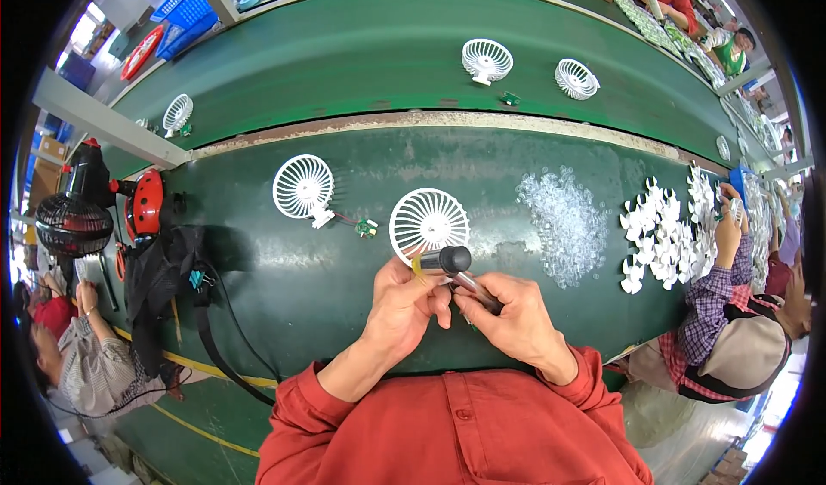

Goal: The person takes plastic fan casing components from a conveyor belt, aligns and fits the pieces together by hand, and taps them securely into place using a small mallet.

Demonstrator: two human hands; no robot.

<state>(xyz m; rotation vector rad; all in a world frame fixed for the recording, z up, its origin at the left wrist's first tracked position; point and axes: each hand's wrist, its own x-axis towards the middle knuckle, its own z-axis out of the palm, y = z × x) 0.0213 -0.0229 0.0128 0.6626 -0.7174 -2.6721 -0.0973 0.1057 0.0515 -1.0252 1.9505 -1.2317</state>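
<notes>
My right hand [519,315] is wrapped round the grip of a small mallet [465,280] with a silver shaft. Its head, black at one end and clear yellow at the other, reaches in front of my left hand [399,303]. The left fingers are curled in a pinch, and the mallet head partly hides them, so what they hold cannot be made out. Right behind the mallet is a round white fan grille [430,218], its lower edge covered by the mallet and my fingers. Left of it lies another white fan grille [303,187], wired to a small green circuit board [366,228].
Small clear pieces [564,227] are heaped right of centre, beside a pile of white fan blades [658,235]. Beyond a raised rail, a green conveyor belt [344,63] carries more grilles. A black desk fan [74,224] and dark straps occupy the left; a co-worker [731,330] sits at right.
</notes>
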